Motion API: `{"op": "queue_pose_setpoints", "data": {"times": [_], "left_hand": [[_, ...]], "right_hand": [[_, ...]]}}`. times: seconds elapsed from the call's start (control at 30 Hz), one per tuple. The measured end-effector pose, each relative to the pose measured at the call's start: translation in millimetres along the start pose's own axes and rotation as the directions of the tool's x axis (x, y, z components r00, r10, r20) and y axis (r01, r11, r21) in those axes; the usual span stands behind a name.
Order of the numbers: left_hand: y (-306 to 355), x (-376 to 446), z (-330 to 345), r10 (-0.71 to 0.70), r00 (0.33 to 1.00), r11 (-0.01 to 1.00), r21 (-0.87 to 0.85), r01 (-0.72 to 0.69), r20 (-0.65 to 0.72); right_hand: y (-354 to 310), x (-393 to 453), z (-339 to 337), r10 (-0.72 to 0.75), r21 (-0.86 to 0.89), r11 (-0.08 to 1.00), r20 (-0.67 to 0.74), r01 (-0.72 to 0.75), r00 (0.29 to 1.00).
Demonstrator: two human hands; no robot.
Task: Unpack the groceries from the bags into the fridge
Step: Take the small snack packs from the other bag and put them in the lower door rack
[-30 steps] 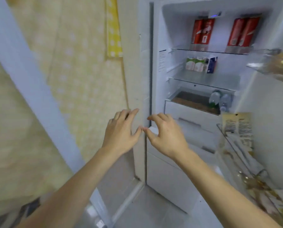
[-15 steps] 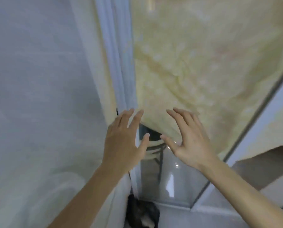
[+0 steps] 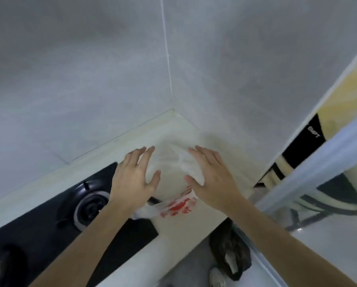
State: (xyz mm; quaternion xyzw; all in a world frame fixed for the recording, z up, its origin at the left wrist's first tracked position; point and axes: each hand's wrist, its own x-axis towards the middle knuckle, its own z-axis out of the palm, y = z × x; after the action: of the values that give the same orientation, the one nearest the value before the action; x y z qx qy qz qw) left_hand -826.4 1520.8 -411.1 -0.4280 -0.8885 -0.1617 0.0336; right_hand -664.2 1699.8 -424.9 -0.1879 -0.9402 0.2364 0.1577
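Observation:
A thin white plastic bag with red print lies crumpled on the pale countertop in the corner of the room. A clearer part of the bag rises between my two hands. My left hand hovers over the bag's left side with fingers spread, holding nothing. My right hand hovers over its right side, fingers also apart and empty. The fridge is out of view. I cannot tell what is inside the bag.
A black gas hob with a round burner sits left of the bag. Grey tiled walls meet behind it. A glass sliding door frame stands at right. A dark bag lies on the floor below the counter edge.
My view has swung from the open fridge, past a curtain and door frame, to the counter corner. Both hands stay empty and spread, now over the plastic bag.

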Motion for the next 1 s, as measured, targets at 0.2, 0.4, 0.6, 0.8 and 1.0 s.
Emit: {"op": "queue_pose_setpoints", "data": {"times": [0.2, 0.4, 0.6, 0.8, 1.0], "left_hand": [[-27.2, -29.8, 85.8, -0.199, 0.968, 0.979, -0.024, 0.205, 0.153], [-44.0, -30.2, 157.1, -0.283, 0.906, 0.95, -0.036, 0.309, 0.313], [-61.1, -32.4, 186.2, -0.319, 0.865, 0.948, 0.124, 0.293, 0.388], [-63.2, -44.6, 178.7, -0.328, 0.83, 0.942, 0.218, 0.254, 0.451], [-72.6, -47.5, 166.6, -0.415, 0.747, 0.909, 0.197, 0.368, 0.52]], "right_hand": [[46.4, 32.1, 102.1, -0.161, 0.123, 0.984, 0.292, 0.13, 0.943], [91.1, 42.4, 172.3, -0.192, 0.121, 0.981, 0.43, 0.155, 0.882], [112.1, 27.9, 181.1, -0.182, -0.034, 0.972, 0.514, 0.231, 0.838], [120.6, 23.1, 168.1, -0.138, -0.083, 0.965, 0.651, 0.25, 0.747], [122.0, 33.1, 162.7, -0.104, -0.045, 0.981, 0.704, 0.19, 0.703]]}}
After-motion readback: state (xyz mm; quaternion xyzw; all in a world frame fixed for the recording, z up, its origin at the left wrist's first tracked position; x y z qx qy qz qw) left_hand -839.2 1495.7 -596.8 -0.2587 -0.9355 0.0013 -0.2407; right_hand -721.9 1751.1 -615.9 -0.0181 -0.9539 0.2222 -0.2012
